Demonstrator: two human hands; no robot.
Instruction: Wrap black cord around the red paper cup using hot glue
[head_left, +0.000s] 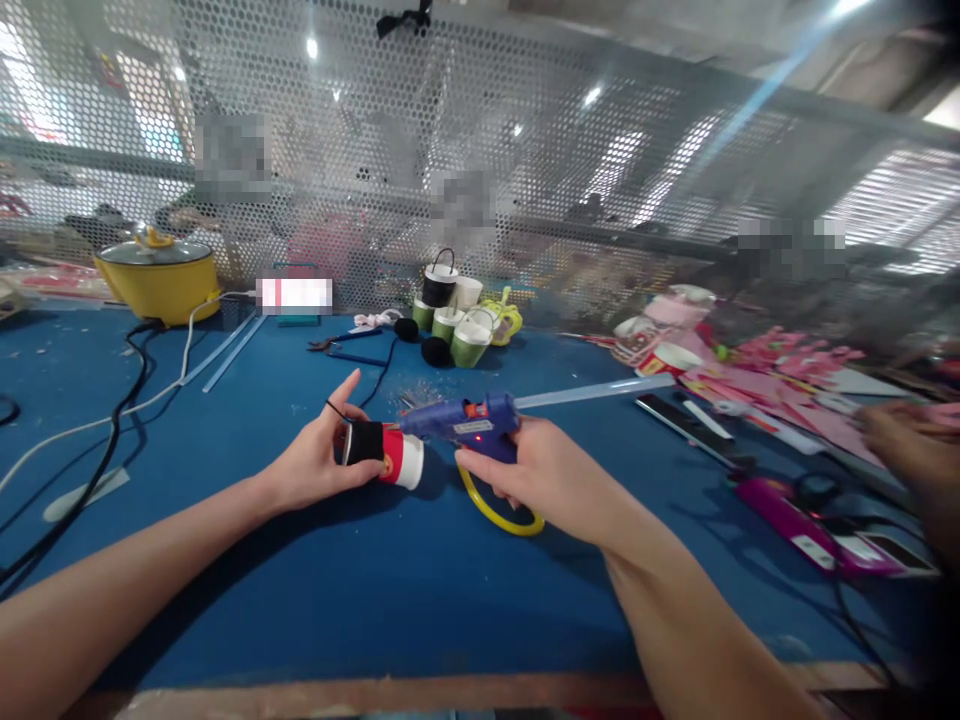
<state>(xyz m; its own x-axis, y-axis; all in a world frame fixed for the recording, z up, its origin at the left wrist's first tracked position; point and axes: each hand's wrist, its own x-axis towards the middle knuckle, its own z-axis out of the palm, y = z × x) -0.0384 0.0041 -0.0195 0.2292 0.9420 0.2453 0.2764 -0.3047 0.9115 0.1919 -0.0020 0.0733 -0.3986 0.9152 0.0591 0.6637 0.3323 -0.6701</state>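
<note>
My left hand (pixel 319 455) grips a small paper cup (pixel 405 462) lying on its side, its white end facing right. Red covers part of the cup, and a band of black yarn (pixel 365 442) wraps the end near my palm. In my right hand (pixel 547 465) is a blue glue gun (pixel 461 418), its nozzle at the upper side of the cup; whether it touches cannot be made out. From the gun's back sticks a long clear glue stick (pixel 600 393). A yellow curved piece (pixel 499 515) shows below the gun. Black strands run from the cup towards black yarn balls (pixel 436 352).
Pliers (pixel 360 350) and several yarn-wrapped cups (pixel 471 340) stand or lie farther back. At left are a yellow electric pot (pixel 161 285) and cables (pixel 120 410). Pink pieces (pixel 787 385), a purple power strip (pixel 802 525) and another person's blurred hand (pixel 907 440) are at right.
</note>
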